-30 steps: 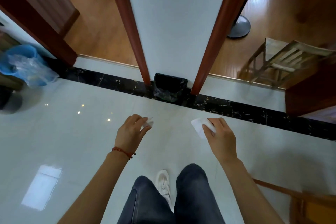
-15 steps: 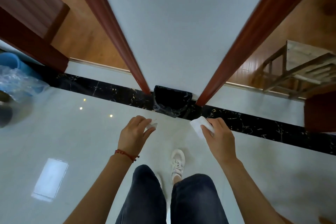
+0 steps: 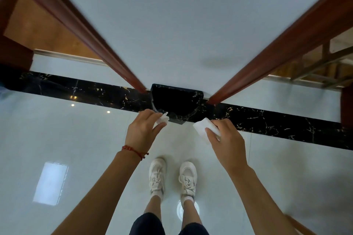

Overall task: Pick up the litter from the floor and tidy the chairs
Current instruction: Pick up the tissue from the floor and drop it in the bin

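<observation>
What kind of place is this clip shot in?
Probably a home hallway: glossy tile floor, a wall between two wood-framed doorways, a black-lined bin against it, and a wooden chair beyond.

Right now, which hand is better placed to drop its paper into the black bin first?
Left. The left hand holds its crumpled paper right beside the black bin's near rim, while the right hand holds its white paper a bit further back.
</observation>
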`<state>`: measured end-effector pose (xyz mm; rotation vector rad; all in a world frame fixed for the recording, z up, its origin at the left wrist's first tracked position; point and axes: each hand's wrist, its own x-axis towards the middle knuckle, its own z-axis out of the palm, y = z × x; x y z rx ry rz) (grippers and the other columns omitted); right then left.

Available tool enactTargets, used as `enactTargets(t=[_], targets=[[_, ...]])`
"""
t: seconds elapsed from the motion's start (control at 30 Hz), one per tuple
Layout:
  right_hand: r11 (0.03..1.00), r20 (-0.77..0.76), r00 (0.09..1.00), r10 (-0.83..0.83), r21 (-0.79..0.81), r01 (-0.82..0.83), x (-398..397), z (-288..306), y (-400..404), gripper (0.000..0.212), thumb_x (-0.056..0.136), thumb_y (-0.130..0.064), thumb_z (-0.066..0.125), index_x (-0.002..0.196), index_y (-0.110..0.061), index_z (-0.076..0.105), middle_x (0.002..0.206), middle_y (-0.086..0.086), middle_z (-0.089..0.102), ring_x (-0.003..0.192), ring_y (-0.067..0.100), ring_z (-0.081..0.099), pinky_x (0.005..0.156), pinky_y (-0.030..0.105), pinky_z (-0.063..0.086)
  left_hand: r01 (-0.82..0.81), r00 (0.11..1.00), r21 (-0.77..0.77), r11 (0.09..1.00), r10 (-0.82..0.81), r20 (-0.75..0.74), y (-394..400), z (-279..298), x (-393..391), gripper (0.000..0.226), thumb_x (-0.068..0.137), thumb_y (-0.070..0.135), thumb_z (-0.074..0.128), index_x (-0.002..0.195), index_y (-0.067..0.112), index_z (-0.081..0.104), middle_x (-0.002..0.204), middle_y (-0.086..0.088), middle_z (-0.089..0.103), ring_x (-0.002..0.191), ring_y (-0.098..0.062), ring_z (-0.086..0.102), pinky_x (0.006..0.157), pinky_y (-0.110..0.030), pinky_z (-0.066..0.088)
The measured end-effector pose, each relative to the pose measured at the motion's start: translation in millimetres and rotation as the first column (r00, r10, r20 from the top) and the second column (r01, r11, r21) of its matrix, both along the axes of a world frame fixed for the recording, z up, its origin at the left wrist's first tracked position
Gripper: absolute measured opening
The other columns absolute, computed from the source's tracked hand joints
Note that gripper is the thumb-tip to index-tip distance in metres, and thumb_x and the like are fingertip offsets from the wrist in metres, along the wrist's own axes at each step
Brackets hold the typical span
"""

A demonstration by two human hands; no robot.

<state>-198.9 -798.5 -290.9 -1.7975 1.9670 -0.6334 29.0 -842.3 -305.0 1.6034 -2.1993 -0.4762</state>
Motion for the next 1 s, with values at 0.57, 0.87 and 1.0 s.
enactTargets(t=[0.57, 0.87, 1.0], targets=[[0.997, -0.004, 0.999, -0.054, 0.053, 0.054, 2, -84, -41, 0.019, 0.079, -0.020, 0.058, 0.092, -0.007, 0.064, 0.083, 0.006, 0.060, 0.067, 0.021, 0.057, 0.053, 0.013, 0.032, 0.002, 1.000, 0.149, 0.989, -0.002, 0.003, -84, -122, -19, 0.029, 0.069, 0.007, 0.078, 0.095, -0.002, 0.067, 0.080, -0.016, 0.063, 0.072, -0.033, 0.061, 0.055, -0.039, 0.055], [0.997, 0.046, 0.998, -0.051, 0.061, 0.048, 19, -103, -50, 0.018, 0.081, -0.018, 0.060, 0.093, -0.005, 0.063, 0.086, 0.008, 0.060, 0.070, 0.024, 0.058, 0.053, 0.028, 0.043, -0.029, 0.988, 0.149, 0.988, 0.005, 0.156, -72, -121, -2, 0.054, 0.085, 0.039, 0.045, 0.119, -0.001, 0.058, 0.119, -0.020, 0.059, 0.111, -0.037, 0.055, 0.094, -0.048, 0.041], [0.996, 0.037, 0.999, -0.019, 0.084, 0.016, 33, -122, -56, 0.017, 0.080, -0.017, 0.062, 0.091, -0.004, 0.062, 0.083, 0.010, 0.059, 0.067, 0.026, 0.058, 0.050, 0.027, 0.041, -0.053, 0.974, 0.167, 0.984, 0.014, 0.225, -46, -117, 18, 0.052, 0.085, 0.039, 0.049, 0.119, 0.000, 0.058, 0.121, -0.021, 0.059, 0.111, -0.039, 0.054, 0.094, -0.049, 0.039]])
